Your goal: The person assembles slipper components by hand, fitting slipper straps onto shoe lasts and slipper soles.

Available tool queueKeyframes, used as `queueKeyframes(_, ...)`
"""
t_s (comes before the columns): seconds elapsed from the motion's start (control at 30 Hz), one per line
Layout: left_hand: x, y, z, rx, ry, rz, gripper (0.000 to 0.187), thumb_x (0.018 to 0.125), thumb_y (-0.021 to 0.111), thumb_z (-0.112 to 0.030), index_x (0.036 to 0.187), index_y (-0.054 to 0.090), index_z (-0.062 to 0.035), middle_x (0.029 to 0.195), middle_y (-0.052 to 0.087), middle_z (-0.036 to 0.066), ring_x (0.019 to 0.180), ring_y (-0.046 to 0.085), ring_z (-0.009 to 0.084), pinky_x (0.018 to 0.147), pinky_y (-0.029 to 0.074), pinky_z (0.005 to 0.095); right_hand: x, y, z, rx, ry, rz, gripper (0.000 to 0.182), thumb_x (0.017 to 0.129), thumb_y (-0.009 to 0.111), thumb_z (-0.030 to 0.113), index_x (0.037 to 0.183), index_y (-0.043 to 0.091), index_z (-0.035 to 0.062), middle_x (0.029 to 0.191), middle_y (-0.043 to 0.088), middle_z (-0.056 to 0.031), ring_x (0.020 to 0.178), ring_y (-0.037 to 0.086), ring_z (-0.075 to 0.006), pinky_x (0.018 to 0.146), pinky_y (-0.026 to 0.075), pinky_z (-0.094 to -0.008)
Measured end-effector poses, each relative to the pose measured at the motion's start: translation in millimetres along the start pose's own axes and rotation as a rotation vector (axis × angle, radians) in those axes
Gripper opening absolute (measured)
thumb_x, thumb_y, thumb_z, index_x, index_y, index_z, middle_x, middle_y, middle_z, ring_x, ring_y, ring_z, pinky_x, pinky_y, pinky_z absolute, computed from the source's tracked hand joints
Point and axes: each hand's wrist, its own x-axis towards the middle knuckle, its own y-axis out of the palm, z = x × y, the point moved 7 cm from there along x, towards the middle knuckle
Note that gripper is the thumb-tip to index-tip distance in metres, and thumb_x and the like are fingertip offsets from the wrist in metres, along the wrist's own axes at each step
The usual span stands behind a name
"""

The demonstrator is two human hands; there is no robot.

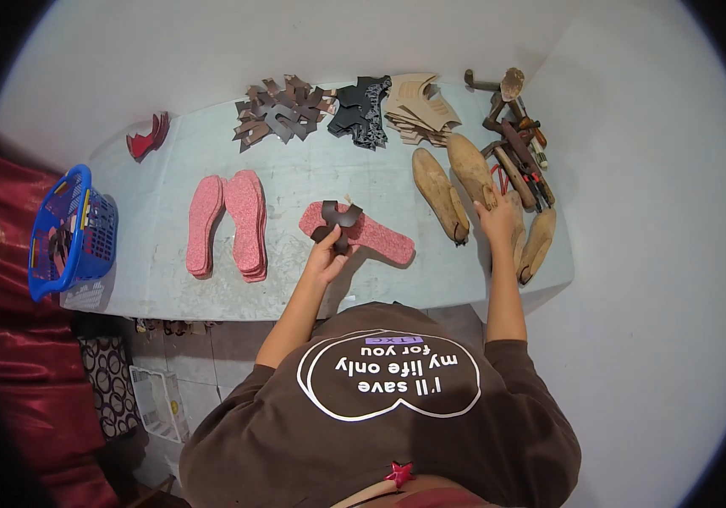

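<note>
My left hand [329, 256] is closed on a dark brown strap upper [342, 213], which sits across a pink speckled insole [384, 240]. The insole lies at a slant near the middle of the table. To the right, my right hand [494, 213] has its fingers around the near end of a wooden shoe last [466, 161]. Another wooden last [437, 190] lies just left of it. More lasts [538, 245] rest beside my right wrist, one partly hidden by the hand. Two stacks of pink insoles [247, 224] lie left of my left hand.
Along the back lie brown strap pieces [278, 114], black cut pieces [361, 110] and beige cut pieces [420, 110]. Hammers and other hand tools [517, 140] crowd the right side. A blue basket [75, 229] stands at the left edge, and red pieces [148, 138] lie farther back.
</note>
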Motion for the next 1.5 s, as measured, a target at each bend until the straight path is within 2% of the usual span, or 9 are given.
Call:
queueKeyframes(0.6,-26.8,-13.1,23.5,0.03,0.069,-0.115,0.024,0.082,0.061,-0.014,0.104,0.054,-0.0084,0.097,0.055,0.003,0.094,0.053,0.0184,0.087,0.045,0.0436,31.6,70.3,-53.7,-0.011,0.15,0.223,0.054,0.071,0.067,0.027,0.118,0.051,0.0051,0.1,0.061,-0.0191,0.096,0.057,-0.0321,0.081,0.043,-0.0365)
queueKeyframes(0.7,-35.5,2.8,21.9,0.069,0.088,-0.114,0.024,0.082,0.06,-0.014,0.104,0.053,-0.0077,0.097,0.055,0.003,0.095,0.053,0.0177,0.087,0.045,0.0433,23.7,53.1,-28.6,-0.178,0.227,0.325,0.059,0.073,0.064,0.035,0.123,0.047,0.0102,0.111,0.054,-0.0186,0.107,0.047,-0.0332,0.09,0.035,-0.0458)
queueKeyframes(0.77,-40.8,4.1,17.8,0.097,0.104,-0.111,0.025,0.082,0.06,-0.013,0.105,0.053,-0.0074,0.098,0.055,0.004,0.096,0.053,0.0175,0.087,0.045,0.0431,16.9,23.6,25.8,-0.145,-0.175,-0.113,0.051,0.075,0.062,0.034,0.118,0.05,0.0096,0.11,0.052,-0.0157,0.102,0.048,-0.0322,0.091,0.034,-0.0433)
queueKeyframes(0.83,-49.4,3.9,15.2,0.162,0.103,-0.093,0.03,0.082,0.06,-0.011,0.11,0.051,-0.0085,0.103,0.055,0.005,0.097,0.053,0.0176,0.086,0.046,0.0426,-0.1,39.7,79.8,0.183,-0.501,0.073,0.049,0.074,0.065,0.031,0.116,0.05,0.0097,0.107,0.052,-0.0131,0.095,0.049,-0.0279,0.086,0.038,-0.0402)
queueKeyframes(0.9,-66.0,12.7,9.5,0.225,0.116,-0.098,0.035,0.08,0.062,-0.011,0.113,0.049,-0.0086,0.106,0.055,0.005,0.098,0.053,0.0177,0.086,0.045,0.0414,-50.2,74.0,126.7,0.576,-0.387,0.652,0.056,0.071,0.069,0.027,0.12,0.048,0.0102,0.104,0.053,-0.0121,0.095,0.05,-0.0231,0.082,0.041,-0.0362)
queueKeyframes(0.97,-85.5,22.0,-0.8,0.291,0.141,-0.106,0.04,0.079,0.063,-0.011,0.116,0.048,-0.0086,0.109,0.054,0.005,0.1,0.053,0.0179,0.086,0.045,0.0403,-102.4,94.6,173.1,0.63,-0.521,0.995,0.062,0.069,0.071,0.024,0.123,0.045,0.0094,0.1,0.055,-0.0128,0.089,0.054,-0.0209,0.075,0.045,-0.0329)
queueKeyframes(1.2,-177.0,-16.1,-40.2,0.526,0.234,-0.158,0.051,0.072,0.069,-0.008,0.118,0.048,-0.0077,0.112,0.054,0.004,0.103,0.052,0.0177,0.086,0.044,0.0345,-211.4,119.0,263.9,0.545,-0.742,1.22,0.056,0.066,0.072,0.013,0.118,0.051,0.006,0.09,0.06,-0.0147,0.069,0.06,-0.0219,0.063,0.048,-0.0312)
queueKeyframes(1.3,-227.0,-46.6,-56.0,0.487,0.318,-0.253,0.044,0.071,0.07,-0.006,0.111,0.052,-0.0038,0.101,0.057,0.003,0.091,0.055,0.0134,0.079,0.047,0.0298,-260.6,122.3,296.0,0.592,-0.818,1.13,0.034,0.066,0.07,0.008,0.097,0.058,0.0,0.075,0.062,-0.0135,0.063,0.06,-0.0196,0.059,0.047,-0.0297)
queueKeyframes(1.5,-333.2,-87.4,-89.3,0.555,0.407,-0.318,0.04,0.072,0.071,-0.008,0.109,0.055,-0.0063,0.096,0.058,0.002,0.082,0.055,0.0097,0.074,0.047,0.026,-359.6,123.6,347.9,0.656,-0.847,1.13,0.021,0.067,0.068,0.005,0.083,0.057,-0.0029,0.07,0.062,-0.0142,0.062,0.061,-0.0193,0.058,0.047,-0.0294)
